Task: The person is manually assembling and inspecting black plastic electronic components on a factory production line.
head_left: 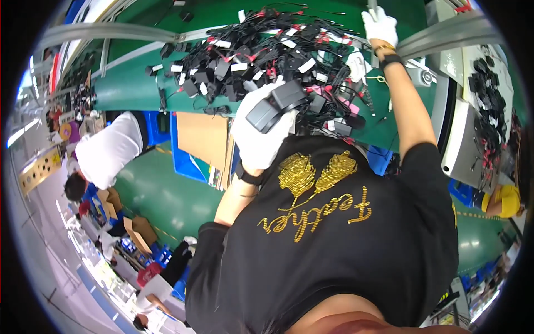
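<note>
My left hand (260,133), in a white glove, is closed around two black power adapters (289,96), held in front of my chest at the near edge of the bench. Their blocky housings lie side by side across the palm. My right hand (380,28), also white-gloved, reaches far forward at the upper right. Its fingers touch a grey metal bar (372,4) at the top of the view; whether they grip it is too small to make out. Between my hands spreads a large tangled pile of black adapters and cables (239,61) with white labels and red parts.
A metal rail (128,32) crosses above the green bench (125,94). Blue crates (186,161) with cardboard stand below its near edge. More black adapters (489,106) lie on a surface at the right. A person in a white shirt (111,150) bends at the left.
</note>
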Action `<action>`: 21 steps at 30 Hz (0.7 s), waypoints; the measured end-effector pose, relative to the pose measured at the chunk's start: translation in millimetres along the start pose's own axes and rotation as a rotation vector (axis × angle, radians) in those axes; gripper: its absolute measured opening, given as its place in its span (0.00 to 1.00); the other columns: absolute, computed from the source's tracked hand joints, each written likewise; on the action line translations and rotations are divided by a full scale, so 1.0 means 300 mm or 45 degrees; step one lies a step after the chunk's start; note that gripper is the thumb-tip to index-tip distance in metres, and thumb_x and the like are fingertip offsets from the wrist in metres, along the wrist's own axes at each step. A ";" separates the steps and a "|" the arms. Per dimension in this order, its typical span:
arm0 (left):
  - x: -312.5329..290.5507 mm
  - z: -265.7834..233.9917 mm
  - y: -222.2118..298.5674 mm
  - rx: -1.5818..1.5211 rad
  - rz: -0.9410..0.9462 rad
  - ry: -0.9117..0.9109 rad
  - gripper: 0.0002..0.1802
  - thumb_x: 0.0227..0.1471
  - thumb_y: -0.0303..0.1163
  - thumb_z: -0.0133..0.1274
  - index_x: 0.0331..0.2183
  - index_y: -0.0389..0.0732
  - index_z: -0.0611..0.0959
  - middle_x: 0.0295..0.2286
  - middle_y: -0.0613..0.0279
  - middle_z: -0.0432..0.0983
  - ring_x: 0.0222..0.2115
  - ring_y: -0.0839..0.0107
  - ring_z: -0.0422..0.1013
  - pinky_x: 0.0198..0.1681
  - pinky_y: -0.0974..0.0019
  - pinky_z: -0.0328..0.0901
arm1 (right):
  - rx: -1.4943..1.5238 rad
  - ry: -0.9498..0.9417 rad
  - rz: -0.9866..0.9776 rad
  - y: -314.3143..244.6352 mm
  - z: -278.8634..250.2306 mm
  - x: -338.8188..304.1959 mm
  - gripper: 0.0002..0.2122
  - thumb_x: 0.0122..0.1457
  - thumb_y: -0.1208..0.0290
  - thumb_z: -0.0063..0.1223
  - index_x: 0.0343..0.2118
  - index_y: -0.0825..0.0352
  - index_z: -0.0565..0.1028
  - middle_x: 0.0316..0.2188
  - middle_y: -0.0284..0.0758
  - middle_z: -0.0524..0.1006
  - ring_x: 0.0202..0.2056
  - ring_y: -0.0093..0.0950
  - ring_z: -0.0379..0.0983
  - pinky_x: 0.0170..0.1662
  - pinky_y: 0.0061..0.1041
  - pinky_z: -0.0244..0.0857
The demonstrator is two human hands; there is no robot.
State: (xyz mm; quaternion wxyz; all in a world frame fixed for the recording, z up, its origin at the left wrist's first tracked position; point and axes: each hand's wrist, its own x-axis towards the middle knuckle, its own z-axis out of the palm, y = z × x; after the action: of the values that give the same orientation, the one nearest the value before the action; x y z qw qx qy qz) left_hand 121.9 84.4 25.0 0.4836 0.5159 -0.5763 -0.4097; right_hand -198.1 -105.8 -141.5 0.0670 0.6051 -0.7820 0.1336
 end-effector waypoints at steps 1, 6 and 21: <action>0.009 0.001 0.008 0.010 0.003 -0.010 0.25 0.36 0.22 0.61 0.42 0.35 0.75 0.36 0.58 0.75 0.37 0.70 0.71 0.43 0.68 0.64 | 0.350 0.019 0.311 -0.062 -0.116 -0.042 0.17 0.58 0.56 0.40 0.46 0.58 0.72 0.44 0.44 0.71 0.42 0.43 0.69 0.48 0.36 0.62; 0.045 0.017 0.049 0.036 0.123 -0.075 0.24 0.34 0.22 0.62 0.40 0.36 0.77 0.36 0.58 0.75 0.35 0.70 0.71 0.40 0.70 0.65 | 1.170 0.087 -0.317 -0.120 -0.482 -0.297 0.15 0.60 0.67 0.39 0.45 0.68 0.73 0.35 0.36 0.75 0.35 0.26 0.71 0.39 0.23 0.64; 0.049 0.091 0.105 0.121 0.502 -0.285 0.25 0.31 0.22 0.60 0.39 0.36 0.78 0.35 0.57 0.76 0.33 0.64 0.73 0.39 0.67 0.66 | 0.832 0.111 -0.859 -0.178 -0.926 -0.510 0.14 0.42 0.82 0.55 0.35 0.66 0.77 0.31 0.33 0.75 0.31 0.32 0.69 0.35 0.27 0.60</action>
State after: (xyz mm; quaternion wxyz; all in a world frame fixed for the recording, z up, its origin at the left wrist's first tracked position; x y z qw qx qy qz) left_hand 88.8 73.3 52.3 0.4626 0.3668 -0.7346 -0.3344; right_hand -122.8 104.4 89.9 -0.0545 0.8086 -0.4552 0.3688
